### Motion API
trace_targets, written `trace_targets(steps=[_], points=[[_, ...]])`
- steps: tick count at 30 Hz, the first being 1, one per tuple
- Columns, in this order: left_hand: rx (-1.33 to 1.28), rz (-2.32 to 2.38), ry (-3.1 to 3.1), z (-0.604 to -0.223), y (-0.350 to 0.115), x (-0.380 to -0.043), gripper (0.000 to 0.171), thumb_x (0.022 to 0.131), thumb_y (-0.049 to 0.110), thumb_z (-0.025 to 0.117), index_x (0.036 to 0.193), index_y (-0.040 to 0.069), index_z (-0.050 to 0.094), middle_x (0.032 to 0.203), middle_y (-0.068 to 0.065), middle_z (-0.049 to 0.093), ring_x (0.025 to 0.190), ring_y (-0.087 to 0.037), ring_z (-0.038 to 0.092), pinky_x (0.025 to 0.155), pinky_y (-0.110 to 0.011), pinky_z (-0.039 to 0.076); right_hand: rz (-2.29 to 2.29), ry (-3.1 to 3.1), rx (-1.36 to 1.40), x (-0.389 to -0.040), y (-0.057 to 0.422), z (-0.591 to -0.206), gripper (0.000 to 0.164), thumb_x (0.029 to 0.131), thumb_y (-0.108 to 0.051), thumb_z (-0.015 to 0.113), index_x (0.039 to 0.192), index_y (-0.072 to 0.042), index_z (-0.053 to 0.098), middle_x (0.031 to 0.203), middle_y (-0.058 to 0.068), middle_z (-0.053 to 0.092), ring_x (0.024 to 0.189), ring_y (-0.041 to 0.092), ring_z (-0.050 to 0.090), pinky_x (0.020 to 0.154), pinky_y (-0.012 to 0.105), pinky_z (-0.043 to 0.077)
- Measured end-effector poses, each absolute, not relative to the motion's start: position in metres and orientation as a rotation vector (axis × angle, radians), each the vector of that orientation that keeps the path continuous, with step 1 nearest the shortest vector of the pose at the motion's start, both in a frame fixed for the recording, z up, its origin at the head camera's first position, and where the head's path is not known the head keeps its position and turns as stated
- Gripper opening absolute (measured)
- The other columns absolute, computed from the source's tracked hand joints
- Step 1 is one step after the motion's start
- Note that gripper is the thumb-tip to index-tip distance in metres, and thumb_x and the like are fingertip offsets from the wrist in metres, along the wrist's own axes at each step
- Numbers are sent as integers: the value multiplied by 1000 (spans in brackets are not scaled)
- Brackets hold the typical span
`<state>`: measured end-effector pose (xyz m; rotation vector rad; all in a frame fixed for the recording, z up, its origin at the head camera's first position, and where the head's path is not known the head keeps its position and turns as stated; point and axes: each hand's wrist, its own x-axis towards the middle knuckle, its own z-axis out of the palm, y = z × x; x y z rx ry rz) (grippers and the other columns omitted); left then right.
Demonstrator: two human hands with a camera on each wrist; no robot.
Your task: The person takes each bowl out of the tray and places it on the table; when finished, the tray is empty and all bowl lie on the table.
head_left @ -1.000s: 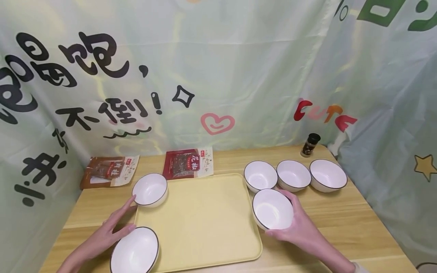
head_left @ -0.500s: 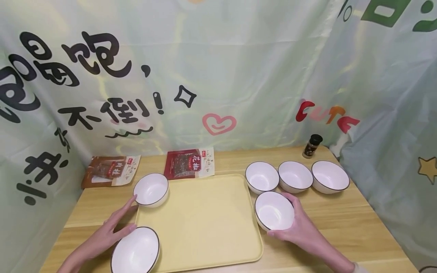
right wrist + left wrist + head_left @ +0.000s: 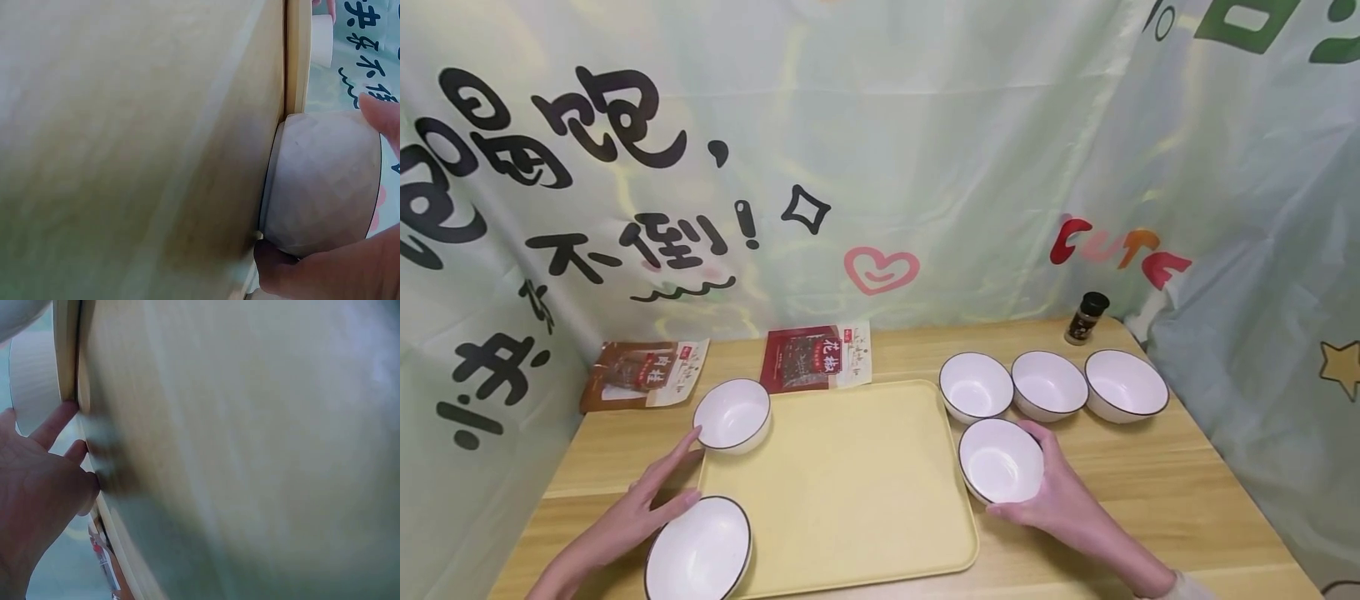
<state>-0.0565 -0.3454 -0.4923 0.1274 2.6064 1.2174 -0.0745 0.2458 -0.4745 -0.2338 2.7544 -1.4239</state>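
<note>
In the head view my right hand [image 3: 1052, 500] grips a white, dark-rimmed bowl [image 3: 1002, 461], thumb at the near side and fingers round the far side. The bowl sits upright by the right edge of a pale yellow tray [image 3: 850, 483]; the right wrist view shows the bowl's side [image 3: 325, 181] close to the tray edge [image 3: 298, 62]. My left hand [image 3: 632, 521] lies with fingers extended at the tray's left side. Its fingertip is at the rim of a smaller white bowl [image 3: 732, 415], its thumb at a larger near bowl [image 3: 698, 550].
Three more white bowls [image 3: 976, 387] stand in a row behind the right hand. A black-capped spice jar [image 3: 1086, 318] is at the back right corner. Two spice packets, one brown [image 3: 643, 375] and one red [image 3: 816, 357], lie along the back. A printed curtain [image 3: 970, 167] surrounds the wooden table [image 3: 1157, 483].
</note>
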Motion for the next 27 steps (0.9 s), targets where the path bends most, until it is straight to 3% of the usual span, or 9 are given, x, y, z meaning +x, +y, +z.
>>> trace_targets(steps=[6,16,21,27], points=[[153,1243,2611,-495,-347,-57,85,112,32,64,176,42,9,174,-26,29,158,-60,10,103,-95,14,-1433,2713,-260,-75,247,-474,130,67,-30,106,165,-2,24,149,31,51,125,42,60,99,56,52],[159,1272,2595,-491,-345,-58,85,112,31,64,177,39,10,171,-28,34,158,-60,16,106,-92,20,-1439,2688,-255,-76,246,-467,131,74,-30,102,168,0,16,164,29,32,142,45,43,111,66,39],[158,1298,2618,-490,-345,-53,88,111,29,66,177,39,9,168,-27,42,156,-58,24,105,-91,25,-1512,2683,-224,-77,243,-458,125,79,-29,100,169,-1,17,169,27,27,155,45,27,118,70,26],[148,1284,2652,-489,-346,-45,90,109,29,70,176,39,12,163,-22,50,153,-54,32,105,-89,30,-1589,2742,-186,-79,230,-440,110,88,-28,94,168,-4,23,168,22,28,155,42,27,119,67,24]])
